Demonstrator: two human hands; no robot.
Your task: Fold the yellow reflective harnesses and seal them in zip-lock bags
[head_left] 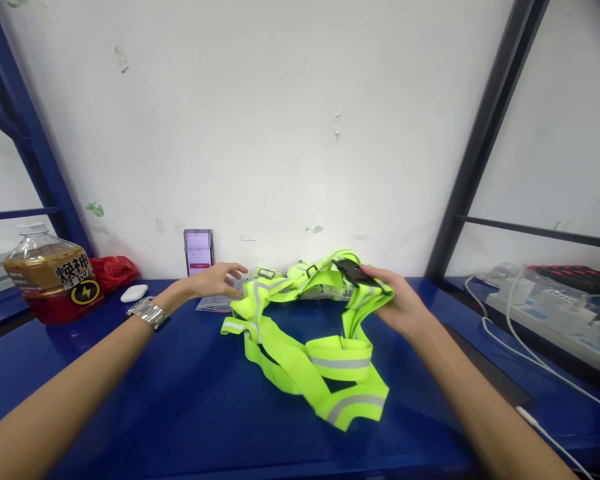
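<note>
A neon yellow reflective vest (293,357), made of straps with grey stripes, lies loosely looped on the blue table. My right hand (397,300) grips its right side, fingers closed around the strap by a black buckle (356,273). On the other side, my left hand (219,280) reaches in with fingers apart and holds nothing. Its fingertips are close to the vest's upper left straps; I cannot tell whether they touch. A clear plastic bag (214,305) lies under that hand. More yellow straps in clear plastic sit behind, against the wall.
A phone (199,253) leans upright against the wall. To the left stand a large drink bottle (55,273), a red plastic bag (114,272) and a white case (134,293). Power strips (545,313) with white cables and a dark flat object (487,367) lie right.
</note>
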